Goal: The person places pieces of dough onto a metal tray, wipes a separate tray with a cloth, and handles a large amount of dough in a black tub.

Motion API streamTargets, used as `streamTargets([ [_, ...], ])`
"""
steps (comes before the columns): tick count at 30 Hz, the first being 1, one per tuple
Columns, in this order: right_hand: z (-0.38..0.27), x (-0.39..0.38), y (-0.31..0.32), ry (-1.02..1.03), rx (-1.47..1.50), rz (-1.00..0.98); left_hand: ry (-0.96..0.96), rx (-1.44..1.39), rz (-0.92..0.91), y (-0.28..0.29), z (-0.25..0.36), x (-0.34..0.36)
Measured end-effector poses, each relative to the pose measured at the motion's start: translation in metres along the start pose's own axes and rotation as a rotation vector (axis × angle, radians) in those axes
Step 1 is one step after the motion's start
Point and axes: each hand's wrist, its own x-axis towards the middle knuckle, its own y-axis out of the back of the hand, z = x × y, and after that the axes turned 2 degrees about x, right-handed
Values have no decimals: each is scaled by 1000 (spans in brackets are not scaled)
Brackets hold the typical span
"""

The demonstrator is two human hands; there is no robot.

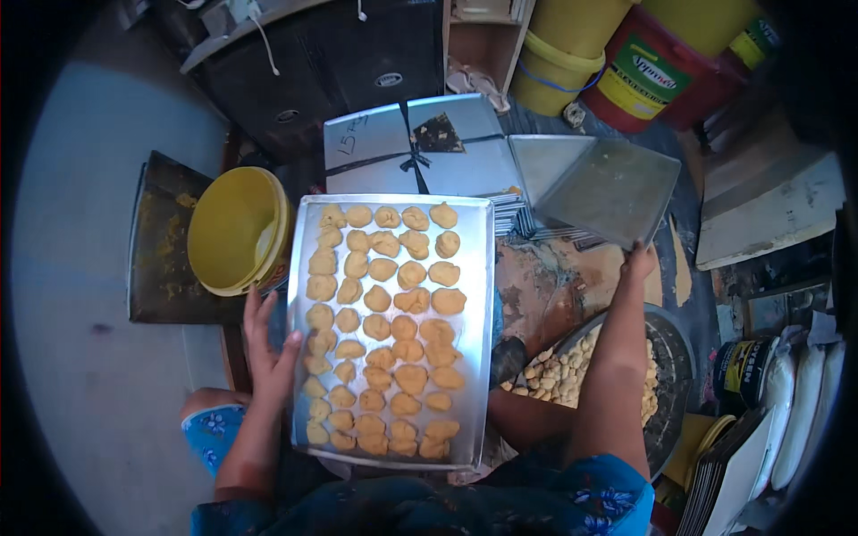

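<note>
A metal baking tray (481,357) covered with rows of yellowish dough lumps (378,298) lies before me, over my lap. My left hand (268,344) is beside its left edge, fingers spread, the thumb at the rim; whether it bears any weight I cannot tell. Out to the right, my right hand (638,263) grips the near corner of a bare metal tray (617,192), tilted over a stack of similar trays (547,156). Beneath my right forearm, a wide dark basin (681,357) holds many small dough pieces (559,375).
A yellow bucket (284,223) stands left of the filled tray, against a dark stained pan (156,205). Beyond lies a silver sheet stack (371,147) tied with black strips. Yellow buckets (554,67) and a red bucket (621,98) stand far right; packages (791,420) crowd the right side.
</note>
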Motion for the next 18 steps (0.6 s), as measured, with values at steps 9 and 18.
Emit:
streamTargets([
  [9, -325, -4, -18, 499, -932, -140, -641, -239, -416, -53, 160, -7],
  [18, -505, -212, -24, 616, -449, -635, -601, -262, -424, -37, 315, -39],
])
